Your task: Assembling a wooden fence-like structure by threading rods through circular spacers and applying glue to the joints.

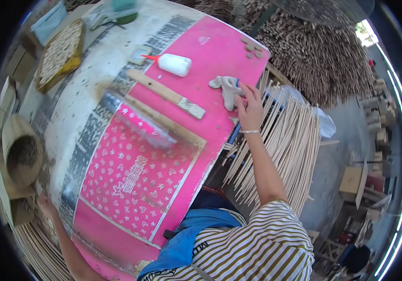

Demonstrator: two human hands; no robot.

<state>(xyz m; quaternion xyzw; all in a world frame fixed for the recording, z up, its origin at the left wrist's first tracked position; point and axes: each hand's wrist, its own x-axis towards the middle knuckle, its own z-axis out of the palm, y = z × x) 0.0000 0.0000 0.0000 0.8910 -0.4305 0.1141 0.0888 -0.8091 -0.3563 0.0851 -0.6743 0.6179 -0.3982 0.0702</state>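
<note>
At the right edge of the pink tabletop, my right hand (251, 107) reaches over with its fingers apart. Its fingertips are at the end of a crumpled grey glove (229, 92) with a blue edge; a firm grip does not show. My left hand (46, 207) is low at the table's left edge, near a wide round tube (22, 150), its fingers too small to make out. Between the hands lie a white squeeze bottle (174, 64) with a red nozzle, a flat wooden stick (156, 89) with a pale end, and a blurred clear plastic piece (147, 127).
A yellow tray (65, 69) of small pale pieces stands at the far left, with a green container (125, 11) beyond. Several small discs (252, 48) lie at the far right corner. Thin wooden sticks (280, 145) are piled right of the table, below large stick bundles (308, 61).
</note>
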